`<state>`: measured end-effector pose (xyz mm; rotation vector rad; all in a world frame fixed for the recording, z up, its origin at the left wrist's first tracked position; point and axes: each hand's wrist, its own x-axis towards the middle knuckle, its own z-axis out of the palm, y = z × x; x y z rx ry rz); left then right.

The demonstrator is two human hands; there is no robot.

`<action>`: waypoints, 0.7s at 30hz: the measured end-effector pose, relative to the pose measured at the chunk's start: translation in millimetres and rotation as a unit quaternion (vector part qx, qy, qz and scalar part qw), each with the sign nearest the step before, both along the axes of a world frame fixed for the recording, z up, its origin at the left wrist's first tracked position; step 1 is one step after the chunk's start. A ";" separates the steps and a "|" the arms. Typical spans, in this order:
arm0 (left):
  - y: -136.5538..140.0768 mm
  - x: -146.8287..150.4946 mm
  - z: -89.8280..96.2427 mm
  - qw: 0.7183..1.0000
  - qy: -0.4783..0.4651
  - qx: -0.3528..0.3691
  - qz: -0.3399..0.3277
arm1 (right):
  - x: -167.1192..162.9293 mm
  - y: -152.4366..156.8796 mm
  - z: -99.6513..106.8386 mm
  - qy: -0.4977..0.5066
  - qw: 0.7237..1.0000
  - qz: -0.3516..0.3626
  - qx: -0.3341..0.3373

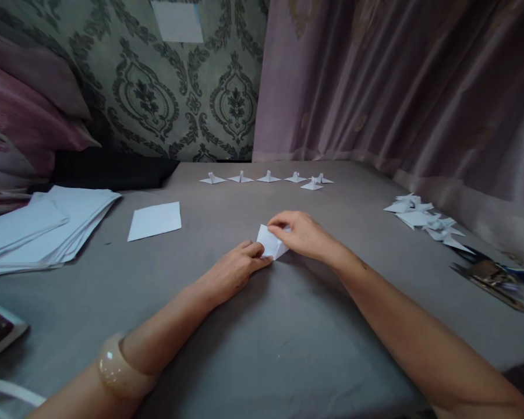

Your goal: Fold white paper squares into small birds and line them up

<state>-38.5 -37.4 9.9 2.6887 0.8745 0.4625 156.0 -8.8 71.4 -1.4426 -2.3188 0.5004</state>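
A small folded piece of white paper (267, 240) lies on the grey cloth-covered surface between my hands. My left hand (240, 265) grips its lower left edge, thumb stretched along the bottom and fingers curled. From the right, my right hand (300, 235) pinches the paper's upper right part between thumb and fingers, hiding that side. A flap stands slightly raised near the right fingertips. Beyond the hands, several folded white paper cranes (268, 177) stand in a row, with one crane (311, 184) set a little forward of the right end.
A stack of white paper sheets (48, 227) lies at the left, beside a single white sheet (155, 221). More folded paper pieces (423, 218) are heaped at the right, near scissors-like tools (491, 279). A dark-screened device (0, 331) sits at the left edge. Patterned wallpaper (157, 99) and a curtain (375, 81) bound the back.
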 end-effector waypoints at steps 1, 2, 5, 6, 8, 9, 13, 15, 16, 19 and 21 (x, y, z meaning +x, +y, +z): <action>-0.5 0.2 0.3 1.000 -0.003 0.001 0.002 | 5.2 -4.3 -3.8 0.054 0.996 -0.053 0.051; -0.9 0.4 0.5 1.000 -0.005 0.003 0.006 | 11.0 -9.0 -8.5 0.087 0.988 -0.101 0.083; -2.1 0.6 0.5 1.000 -0.003 0.011 0.014 | 27.4 -24.5 -26.4 0.107 0.971 -0.204 0.071; -2.4 0.6 0.5 1.000 0.002 0.013 0.017 | 31.3 -29.7 -32.7 0.100 0.969 -0.221 0.036; -3.0 0.6 0.7 1.000 0.014 0.015 0.021 | 34.8 -39.0 -43.6 0.074 0.974 -0.214 -0.021; -3.3 0.6 0.9 0.999 0.022 0.016 0.022 | 34.4 -42.9 -47.5 0.067 0.977 -0.201 -0.019; -3.3 0.5 0.6 0.999 0.039 0.022 0.022 | 24.7 -51.3 -53.2 0.095 0.987 -0.128 -0.011; -3.0 0.2 -0.6 0.999 0.027 0.019 0.018 | 20.1 -52.2 -53.4 0.109 0.989 -0.102 -0.008; -2.9 -0.1 -1.3 1.000 0.021 0.016 0.017 | 18.5 -52.4 -53.7 0.112 0.989 -0.092 -0.006; -3.0 -0.9 -3.1 0.999 0.021 0.016 0.019 | 16.5 -53.0 -56.4 0.112 0.991 -0.069 -0.002; -3.1 -1.3 -3.5 0.999 0.028 0.017 0.024 | 16.3 -54.4 -58.6 0.106 0.992 -0.062 0.000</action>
